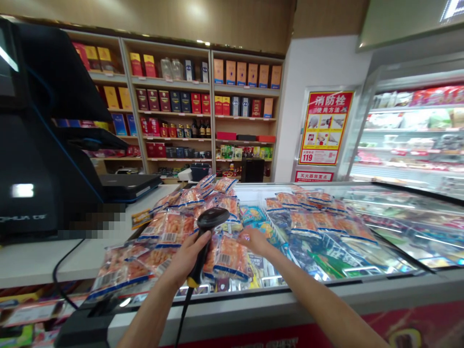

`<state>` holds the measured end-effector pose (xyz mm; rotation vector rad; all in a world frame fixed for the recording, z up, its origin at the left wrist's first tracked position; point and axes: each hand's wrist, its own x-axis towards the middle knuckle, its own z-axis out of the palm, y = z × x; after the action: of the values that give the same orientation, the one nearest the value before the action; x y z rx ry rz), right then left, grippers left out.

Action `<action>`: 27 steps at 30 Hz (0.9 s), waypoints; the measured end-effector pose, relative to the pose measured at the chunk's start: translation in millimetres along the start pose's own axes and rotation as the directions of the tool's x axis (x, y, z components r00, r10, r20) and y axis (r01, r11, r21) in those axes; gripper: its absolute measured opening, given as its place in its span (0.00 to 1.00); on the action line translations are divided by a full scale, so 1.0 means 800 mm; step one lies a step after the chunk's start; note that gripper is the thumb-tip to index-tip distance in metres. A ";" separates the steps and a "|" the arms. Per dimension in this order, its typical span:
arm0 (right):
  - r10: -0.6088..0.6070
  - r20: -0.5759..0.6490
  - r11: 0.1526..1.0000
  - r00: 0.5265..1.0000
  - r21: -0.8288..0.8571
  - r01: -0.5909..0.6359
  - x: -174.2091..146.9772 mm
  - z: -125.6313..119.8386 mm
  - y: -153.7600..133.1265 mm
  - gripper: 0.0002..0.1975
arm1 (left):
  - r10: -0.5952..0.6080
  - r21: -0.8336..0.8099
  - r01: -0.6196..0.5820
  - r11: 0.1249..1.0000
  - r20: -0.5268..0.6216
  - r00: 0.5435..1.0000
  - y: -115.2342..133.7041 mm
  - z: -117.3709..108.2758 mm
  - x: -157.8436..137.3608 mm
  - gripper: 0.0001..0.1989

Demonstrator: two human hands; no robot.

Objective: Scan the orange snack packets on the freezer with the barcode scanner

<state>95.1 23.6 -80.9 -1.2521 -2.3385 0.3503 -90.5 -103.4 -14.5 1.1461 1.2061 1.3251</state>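
Note:
My left hand (190, 256) is wrapped round the handle of a black and yellow barcode scanner (212, 218), its head over the packets and its cable hanging down. At the edge of a clear packet of orange-coloured food (231, 256), my right hand (254, 240) has its fingers closed on the upper right corner. That packet shows a barcode and a blue border. A heap of similar packets (174, 227) lies to the left and behind, on the glass top of a chest freezer (246, 302). More such packets (315, 220) are spread out on the right.
A black point-of-sale machine (39, 145) stands on the white counter (25, 261) at the left, with a cable (60, 268) running down. Blue-toned packages (297, 249) show inside the freezer. Shelves of boxes (174, 101) and a lit refrigerated display (413, 130) stand behind.

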 end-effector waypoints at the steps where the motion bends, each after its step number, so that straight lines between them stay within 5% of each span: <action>1: 0.020 -0.006 1.000 1.000 -0.015 -0.020 0.003 -0.002 0.001 0.13 | -0.006 -0.002 0.006 1.000 0.000 1.000 0.000 0.001 0.000 0.15; 8: 0.194 -0.196 0.971 0.961 -0.105 -0.217 0.001 -0.039 0.019 0.15 | 0.003 0.019 -0.003 1.000 -0.002 1.000 0.004 0.001 -0.004 0.15; 13: 0.285 -0.043 0.944 0.958 -0.162 -0.288 -0.029 -0.042 0.016 0.27 | -0.028 -0.021 0.029 0.999 0.018 0.999 0.004 0.006 -0.003 0.14; 20: 0.190 0.005 0.966 0.982 0.180 -0.187 -0.019 -0.018 -0.002 0.33 | -0.028 -0.041 0.029 0.999 0.032 0.999 0.005 0.008 -0.003 0.14; 24: 0.248 -0.133 0.919 0.960 0.346 -0.190 -0.006 -0.025 0.010 0.29 | 0.000 -0.019 0.001 1.000 0.051 0.999 0.006 0.006 -0.006 0.14; 27: 0.322 -0.334 0.908 0.886 0.374 -0.189 0.000 -0.044 0.040 0.27 | -0.014 -0.032 0.017 0.999 0.075 0.997 0.006 0.007 -0.007 0.13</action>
<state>135.6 41.5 -64.3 -1.3247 -1.6957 0.5083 -84.7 -109.1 -9.7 1.1507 1.1326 1.2747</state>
